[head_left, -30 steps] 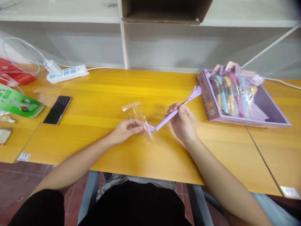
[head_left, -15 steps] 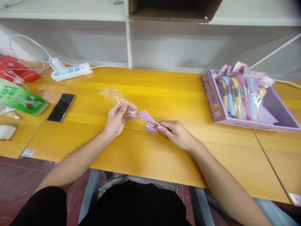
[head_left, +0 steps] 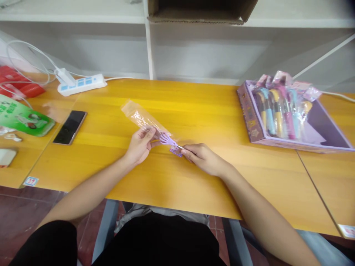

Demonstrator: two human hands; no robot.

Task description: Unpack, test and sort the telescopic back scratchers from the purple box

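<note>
My left hand (head_left: 142,146) pinches a clear plastic bag (head_left: 142,117) near its mouth, and the rest of the bag stretches away to the upper left. My right hand (head_left: 203,157) is closed around the handle of a small purple back scratcher (head_left: 167,139), whose claw-shaped head points left. That head overlaps the bag's mouth and seems to be inside it, close to my left fingertips. A small purple printed card (head_left: 175,150) lies by the scratcher's metal shaft. Most of the handle is hidden in my right hand.
To the right, a purple display box (head_left: 299,146) holds several bagged items (head_left: 277,114) with coloured handles. On the left are a phone (head_left: 70,127), a power strip (head_left: 82,85) with cables, a green pack (head_left: 24,115) and a red object (head_left: 20,83). A cardboard box (head_left: 199,16) sits on the shelf.
The back scratcher's head has moved left from just outside the bag to its mouth. The bag now lies straighter, and my hands are closer together.
</note>
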